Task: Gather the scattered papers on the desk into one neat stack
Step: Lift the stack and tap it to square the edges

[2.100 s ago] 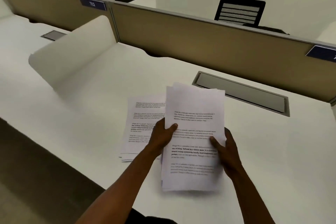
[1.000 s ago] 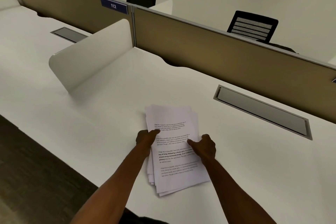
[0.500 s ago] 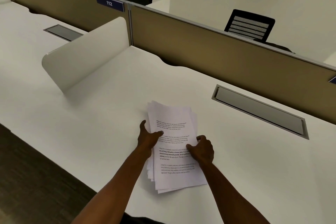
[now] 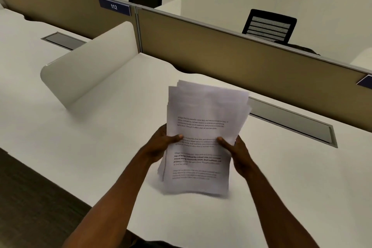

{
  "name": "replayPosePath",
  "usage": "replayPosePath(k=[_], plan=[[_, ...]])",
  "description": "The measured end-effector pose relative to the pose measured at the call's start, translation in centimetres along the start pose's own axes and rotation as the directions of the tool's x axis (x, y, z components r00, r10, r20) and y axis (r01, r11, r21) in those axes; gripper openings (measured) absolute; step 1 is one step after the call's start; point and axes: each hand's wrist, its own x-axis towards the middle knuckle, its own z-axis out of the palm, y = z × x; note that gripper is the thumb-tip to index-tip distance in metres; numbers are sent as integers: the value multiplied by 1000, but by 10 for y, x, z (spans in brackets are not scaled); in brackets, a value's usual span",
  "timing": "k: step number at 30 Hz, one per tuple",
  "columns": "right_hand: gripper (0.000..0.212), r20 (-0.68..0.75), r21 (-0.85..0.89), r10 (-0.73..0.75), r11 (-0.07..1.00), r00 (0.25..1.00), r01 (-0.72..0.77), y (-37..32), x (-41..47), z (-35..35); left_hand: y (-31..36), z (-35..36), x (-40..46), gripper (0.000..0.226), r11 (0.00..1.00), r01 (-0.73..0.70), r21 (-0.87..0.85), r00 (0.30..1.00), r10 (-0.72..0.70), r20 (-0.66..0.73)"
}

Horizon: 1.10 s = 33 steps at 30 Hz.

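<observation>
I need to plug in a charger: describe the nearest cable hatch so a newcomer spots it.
Follow the tan partition along the white desk. The grey cable hatch lies flush at its foot, right of the held paper stack. The other hatch lies beyond the white divider.

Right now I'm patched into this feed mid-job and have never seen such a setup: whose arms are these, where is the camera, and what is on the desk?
There is no machine here. The arms belong to a person doing the job bare-handed, and the one picture comes from a wide-angle camera worn on their head, looking forward and down. The left hand and the right hand grip a stack of papers by its sides, thumbs on the printed top sheet. The sheets are not yet squared; edges fan out at the top. The picture shows no loose sheets on the white desk. A grey panel is set into the desk, and a tan partition with a sign reading 112 runs behind.
</observation>
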Motion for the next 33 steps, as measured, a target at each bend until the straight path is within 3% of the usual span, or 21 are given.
replayPosePath(k=[6, 9, 13, 20, 25, 27, 30, 31, 33], plan=[[13, -69, 10, -224, 974, 972, 226, -59, -10, 10, 41, 29, 3, 39, 966, -202, 160, 971, 219, -95], [18, -80, 14, -290, 956, 954, 292, -68, -20, 8, 48, 39, -1, 43, 934, -274, 229, 942, 308, -133], [38, -73, 3, -296, 955, 952, 297, -48, -35, -1, 30, 41, -7, 51, 930, -266, 253, 935, 313, -165], [25, -297, -55, -164, 986, 941, 155, -4, -40, 20, -5, 55, -6, 42, 942, -223, 249, 928, 284, -241], [24, -292, -28, -213, 976, 932, 215, -19, -38, 15, 9, 59, -5, 43, 928, -288, 236, 909, 342, -237], [33, -257, -56, -260, 965, 931, 254, -20, -38, 9, 10, 55, -6, 48, 925, -318, 207, 909, 360, -210], [67, -277, -127, -272, 961, 922, 245, -9, -39, 2, 1, 53, -5, 53, 931, -304, 200, 914, 345, -213], [67, -294, -137, -271, 961, 916, 241, -4, -39, 2, -4, 55, -4, 52, 933, -286, 218, 919, 332, -213], [45, -297, -113, -246, 969, 923, 221, 3, -38, 6, -13, 63, 1, 44, 932, -244, 267, 925, 307, -225]])
